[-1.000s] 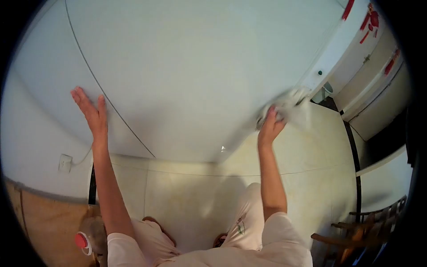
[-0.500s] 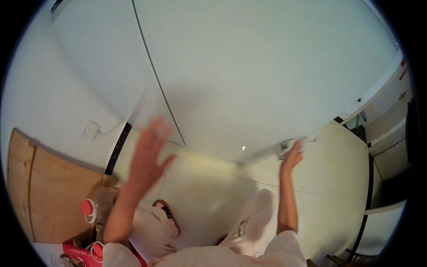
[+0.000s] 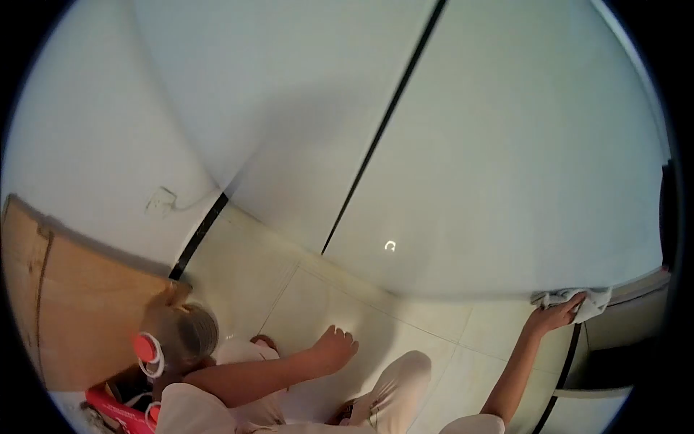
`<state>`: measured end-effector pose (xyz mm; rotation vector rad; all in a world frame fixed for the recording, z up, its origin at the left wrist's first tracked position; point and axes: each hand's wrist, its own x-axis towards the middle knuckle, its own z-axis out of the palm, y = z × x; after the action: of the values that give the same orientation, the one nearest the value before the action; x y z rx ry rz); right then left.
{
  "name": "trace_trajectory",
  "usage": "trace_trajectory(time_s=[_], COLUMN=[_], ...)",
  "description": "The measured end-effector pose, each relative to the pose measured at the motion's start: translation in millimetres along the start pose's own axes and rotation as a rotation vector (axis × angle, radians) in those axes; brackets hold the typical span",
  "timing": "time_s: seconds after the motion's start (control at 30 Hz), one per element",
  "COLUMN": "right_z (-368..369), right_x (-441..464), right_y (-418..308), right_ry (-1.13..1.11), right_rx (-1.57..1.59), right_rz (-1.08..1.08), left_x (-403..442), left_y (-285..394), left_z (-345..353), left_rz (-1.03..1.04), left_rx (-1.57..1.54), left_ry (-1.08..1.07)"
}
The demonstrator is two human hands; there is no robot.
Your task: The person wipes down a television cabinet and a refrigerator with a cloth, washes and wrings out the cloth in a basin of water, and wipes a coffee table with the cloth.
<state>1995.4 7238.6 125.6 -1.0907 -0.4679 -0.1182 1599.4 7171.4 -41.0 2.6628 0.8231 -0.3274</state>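
Note:
My right hand (image 3: 555,317) is closed on a crumpled pale grey cloth (image 3: 594,304), at the bottom edge of a large white door panel (image 3: 506,166). The cloth touches that edge near the panel's right corner. Low in front of my body, my left hand (image 3: 335,351) hangs over the floor beside my knee. Its fingers are loosely bent and a little apart, and I see nothing in it. A second white panel (image 3: 289,123) stands to the left, past a dark gap (image 3: 387,119).
Pale floor tiles (image 3: 289,289) lie below the panels. At left are a brown cardboard sheet (image 3: 101,304), clear jugs with red caps (image 3: 144,349) and a red box (image 3: 108,411). A wall socket (image 3: 160,201) sits above. Dark-edged shelving (image 3: 622,362) stands at right.
My left hand has dropped from before the panel to beside my knee. My right hand and the cloth have moved right along the bottom edge. The dark gap looks wider and farther right.

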Motion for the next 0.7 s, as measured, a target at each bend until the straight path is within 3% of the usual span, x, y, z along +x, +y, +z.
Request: trace_trajectory(time_s=[0.07,0.2,0.33,0.43,0.5,0.57,0.6,0.7], right_z=[2.8,-9.5,-18.4,-8.4,-10.4,-3.8,2.7,33.7], right_x=[-8.3,-14.7,-15.4,-22.4,-12.7,-13.2,-12.8,-18.4], right_y=[-17.3,-39.4,-43.4,-47.9,-62.5,-96.9,-100.5,-148.2], right_ry=[-0.034,-0.095,-0.169,-0.15,-0.203,-0.329,-0.185,-0.102], right_rx=[-0.089,-0.155,-0.457,-0.365,-0.262,-0.193,-0.198,-0.031], right_rz=[0.074,0.205,0.131,0.182,0.343,0.583,0.615,0.769], left_x=[2.4,1.7,-5.3,-28.3,-60.6,-98.2,-121.9,-187.8], left_y=[-1.2,-26.8,-55.9,-40.0,1.3,43.9,65.1,112.3], left_z=[-0.8,21.2,66.1,109.9,93.4,84.6,57.6,-10.9], left_rz=[-0.013,-0.038,-0.197,-0.286,-0.138,-0.232,-0.277,-0.365], left_rx=[-0.205,-0.263,-0.343,-0.387,-0.482,-0.788,-0.794,-0.852], left_ry=[-0.02,-0.178,-0.364,-0.442,-0.367,-0.102,-0.041,0.12])
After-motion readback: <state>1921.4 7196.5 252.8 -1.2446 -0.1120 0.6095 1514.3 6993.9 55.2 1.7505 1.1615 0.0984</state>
